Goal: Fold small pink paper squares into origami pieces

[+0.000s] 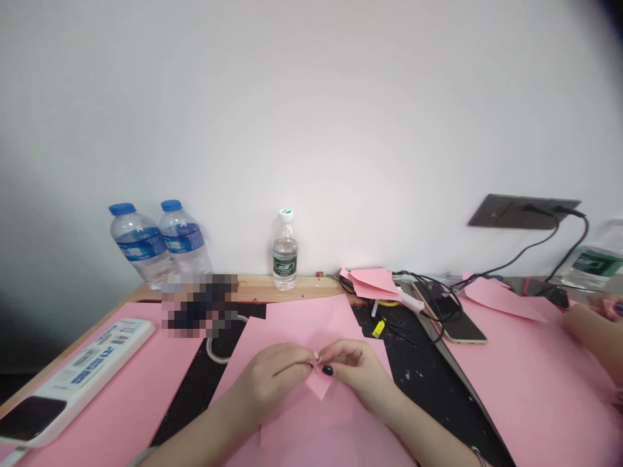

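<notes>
Between my two hands is a small folded piece of pink paper point(320, 386), its pointed corner hanging down toward me. My left hand point(280, 379) pinches the paper's left side with fingers closed. From the right, my right hand point(357, 370) grips the same piece between thumb and forefinger, the dark-nailed thumb on its front. The fingertips of both hands almost meet at the top of the fold and hide part of it. Underneath lie large pink sheets point(311, 318) on a black mat point(413, 383).
Two blue-capped water bottles point(182, 240) and a small bottle point(285, 253) stand by the wall. A white device point(97, 370) lies left, a tape roll point(214, 347) nearer. On the right are a phone point(452, 311), black cables point(433, 285) and another person's hand point(596, 318).
</notes>
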Action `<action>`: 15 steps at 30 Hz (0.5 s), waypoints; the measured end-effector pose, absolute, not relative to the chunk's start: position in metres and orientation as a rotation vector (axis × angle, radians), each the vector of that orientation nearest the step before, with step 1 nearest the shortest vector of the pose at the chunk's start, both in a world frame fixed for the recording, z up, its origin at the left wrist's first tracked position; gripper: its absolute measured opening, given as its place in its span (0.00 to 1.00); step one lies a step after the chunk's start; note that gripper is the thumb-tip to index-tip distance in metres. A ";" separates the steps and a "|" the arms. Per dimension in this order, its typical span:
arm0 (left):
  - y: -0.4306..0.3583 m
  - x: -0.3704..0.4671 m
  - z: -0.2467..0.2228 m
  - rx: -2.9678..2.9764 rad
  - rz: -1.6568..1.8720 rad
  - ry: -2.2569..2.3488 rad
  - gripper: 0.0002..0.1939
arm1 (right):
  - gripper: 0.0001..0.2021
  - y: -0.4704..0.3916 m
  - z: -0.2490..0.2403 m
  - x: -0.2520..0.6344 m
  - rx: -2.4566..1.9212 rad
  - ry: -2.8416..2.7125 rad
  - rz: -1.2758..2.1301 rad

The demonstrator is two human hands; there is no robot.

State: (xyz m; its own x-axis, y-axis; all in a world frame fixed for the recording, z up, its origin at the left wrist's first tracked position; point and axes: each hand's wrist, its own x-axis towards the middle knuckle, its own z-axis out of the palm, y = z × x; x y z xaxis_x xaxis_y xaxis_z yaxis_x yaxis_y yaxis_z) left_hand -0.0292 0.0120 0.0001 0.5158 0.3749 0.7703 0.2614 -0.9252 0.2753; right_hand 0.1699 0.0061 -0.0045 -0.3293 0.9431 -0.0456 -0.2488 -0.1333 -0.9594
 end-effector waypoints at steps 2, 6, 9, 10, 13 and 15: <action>0.009 -0.027 0.007 2.628 1.388 0.517 0.10 | 0.07 0.005 -0.003 0.168 -0.915 -1.195 1.593; 0.002 -0.024 0.017 2.537 1.315 0.521 0.10 | 0.11 0.004 -0.005 0.164 -0.896 -1.169 1.676; 0.001 -0.024 0.008 2.388 1.247 0.602 0.12 | 0.12 0.004 -0.008 0.164 -0.882 -1.158 1.761; 0.002 -0.024 0.002 2.357 1.255 0.612 0.12 | 0.12 0.003 -0.008 0.164 -0.887 -1.150 1.751; 0.007 -0.022 -0.011 2.055 1.165 0.896 0.17 | 0.13 0.004 -0.009 0.166 -0.937 -1.098 1.599; 0.008 -0.020 -0.013 1.662 1.061 1.016 0.24 | 0.13 0.005 -0.009 0.167 -0.985 -1.045 1.484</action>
State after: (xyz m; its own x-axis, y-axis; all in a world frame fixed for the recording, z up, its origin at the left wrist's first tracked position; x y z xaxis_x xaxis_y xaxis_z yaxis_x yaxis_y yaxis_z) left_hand -0.0199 0.0084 -0.0126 0.2964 0.9319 0.2092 0.1684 -0.2666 0.9490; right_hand 0.1671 0.0053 -0.0086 -0.1388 0.9885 -0.0603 -0.2769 -0.0972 -0.9560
